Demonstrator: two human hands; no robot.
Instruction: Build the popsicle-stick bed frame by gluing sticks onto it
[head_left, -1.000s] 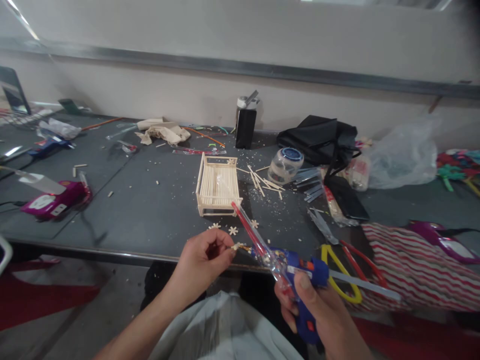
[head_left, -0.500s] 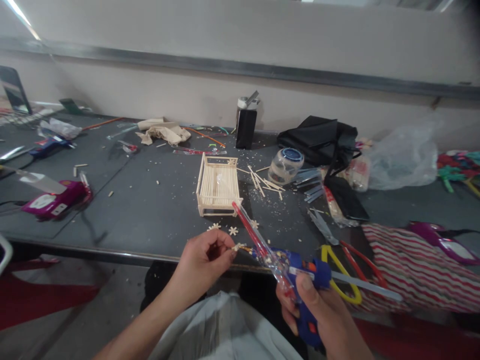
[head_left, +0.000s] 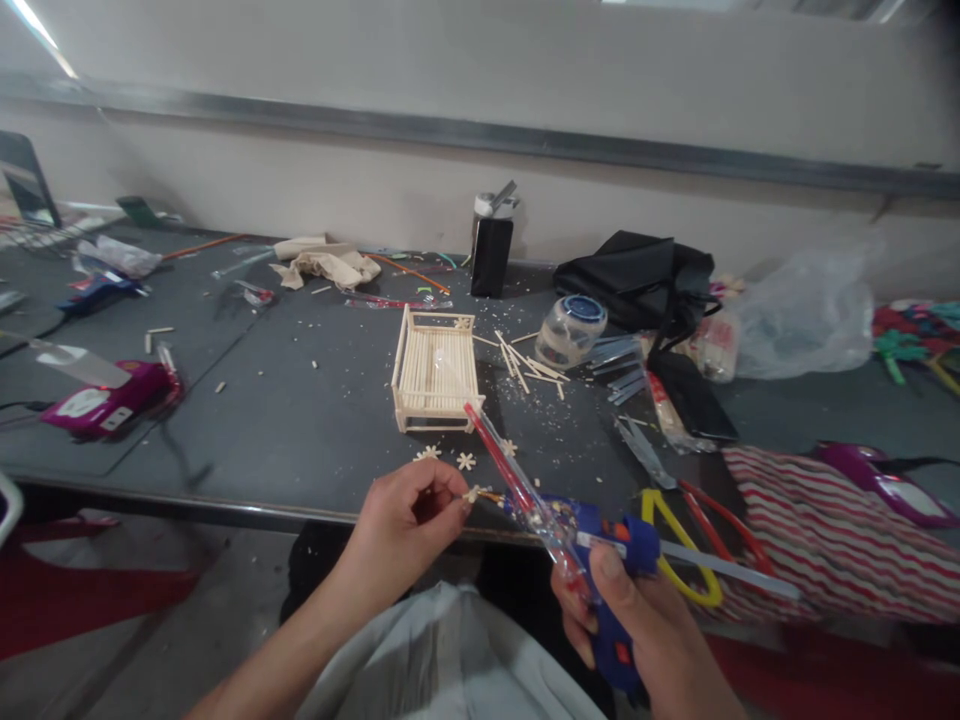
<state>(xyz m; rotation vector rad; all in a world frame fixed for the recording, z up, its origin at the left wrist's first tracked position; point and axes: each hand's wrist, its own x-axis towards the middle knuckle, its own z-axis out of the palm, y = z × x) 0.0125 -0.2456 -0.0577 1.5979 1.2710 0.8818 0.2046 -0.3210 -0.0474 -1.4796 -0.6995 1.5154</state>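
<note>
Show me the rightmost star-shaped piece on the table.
The star-shaped piece just right of the red stick; the others on the table lie to its left.

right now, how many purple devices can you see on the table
2: one purple device at the far left, another purple device at the far right, beside the striped cloth. More could be hidden.

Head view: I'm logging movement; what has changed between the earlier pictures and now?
The silvery object at the left edge has shifted left, so less shows. Nothing was visibly taken or released: the left grip still pinches a pale piece; the right grip still holds the blue glue gun.
</note>
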